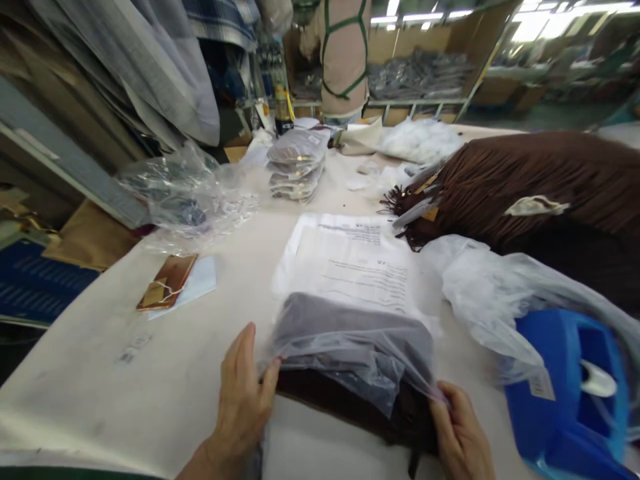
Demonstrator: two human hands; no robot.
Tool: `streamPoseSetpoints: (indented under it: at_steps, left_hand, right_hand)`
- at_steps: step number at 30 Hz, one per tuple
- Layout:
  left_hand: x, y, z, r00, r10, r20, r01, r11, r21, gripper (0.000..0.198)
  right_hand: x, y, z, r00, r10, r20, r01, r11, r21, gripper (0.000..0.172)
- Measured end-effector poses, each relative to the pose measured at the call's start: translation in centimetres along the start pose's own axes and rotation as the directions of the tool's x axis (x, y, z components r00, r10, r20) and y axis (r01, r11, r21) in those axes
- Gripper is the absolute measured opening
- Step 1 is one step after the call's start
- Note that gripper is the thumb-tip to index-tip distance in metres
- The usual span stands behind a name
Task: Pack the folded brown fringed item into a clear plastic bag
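Note:
A clear plastic bag (350, 267) with printed text lies on the table in front of me, its open end toward me. A folded dark brown garment (345, 393) is partly inside the bag's mouth. My left hand (245, 400) grips the left edge of the bag opening, fingers pinched on the film. My right hand (460, 433) holds the right edge of the opening beside the garment. The garment's near part is hidden under crumpled film.
A heap of brown fringed garments (525, 193) lies at the right, with loose plastic film (490, 293) and a blue plastic stool (570, 393) near it. Brown tags (167, 283) lie at the left, crumpled bags (190, 200) and a stack of packed items (297, 167) farther back. A person (345, 53) stands beyond the table.

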State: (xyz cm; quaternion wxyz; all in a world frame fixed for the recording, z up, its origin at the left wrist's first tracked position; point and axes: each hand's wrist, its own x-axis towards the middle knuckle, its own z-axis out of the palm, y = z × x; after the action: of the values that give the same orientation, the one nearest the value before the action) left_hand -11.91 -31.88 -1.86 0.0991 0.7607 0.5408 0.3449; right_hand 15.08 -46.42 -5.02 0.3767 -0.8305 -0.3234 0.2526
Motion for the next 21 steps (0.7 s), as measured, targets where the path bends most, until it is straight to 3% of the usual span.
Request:
streamPoseSetpoints:
  at_steps: [1,2,3,4,5,6,10,14,18,21]
  left_hand:
    - [-0.8,0.6,0.2,0.975,0.215,-0.059,-0.214,0.977,0.023,0.05]
    - [-1.6,1.4,0.4,0.901,0.429,-0.07,-0.429,0.903,0.014,0.048]
    - [-2.5,2.3,0.8,0.796,0.605,-0.027,-0.606,0.795,-0.021,0.046]
    - [-3.1,3.3,1.4,0.691,0.722,0.036,-0.719,0.692,-0.067,0.044]
    - [-3.6,4.2,2.1,0.615,0.782,0.098,-0.777,0.623,-0.092,0.043]
    - [-3.9,5.1,2.8,0.585,0.796,0.156,-0.795,0.601,-0.08,0.041]
    - [-3.7,7.1,5.8,0.626,0.728,0.281,-0.763,0.645,0.027,0.049]
    - [-2.7,8.0,7.3,0.585,0.731,0.352,-0.759,0.646,-0.081,0.063]
    - [-0.9,9.4,7.9,0.539,0.712,0.45,-0.734,0.659,-0.165,0.061]
    - [0.7,10.1,8.5,0.599,0.645,0.474,-0.682,0.722,-0.121,0.055]
  right_hand:
    - [0.2,-0.2,-0.2,1.0,0.01,0.02,-0.01,1.0,-0.002,0.048]
    - [0.3,-0.3,-0.3,0.999,0.021,0.027,-0.021,1.0,0.0,0.049]
    - [0.1,-0.4,-0.4,1.0,0.022,0.021,-0.022,1.0,0.007,0.05]
    - [0.0,-0.6,-0.4,1.0,0.012,0.012,-0.012,1.0,0.018,0.051]
    - [-0.3,-0.8,-0.4,1.0,-0.003,0.002,0.002,1.0,0.031,0.052]
    - [-0.5,-1.1,-0.3,1.0,-0.019,-0.011,0.019,0.999,0.046,0.052]
    - [-0.8,-1.9,-0.1,0.996,-0.082,-0.045,0.086,0.992,0.09,0.05]
    - [-0.8,-1.8,-0.1,0.983,-0.168,-0.068,0.175,0.979,0.101,0.049]
    - [-1.1,-1.2,0.1,0.978,-0.2,-0.061,0.202,0.979,0.037,0.05]
    - [-1.4,-0.5,0.5,0.981,-0.175,-0.08,0.172,0.984,-0.042,0.049]
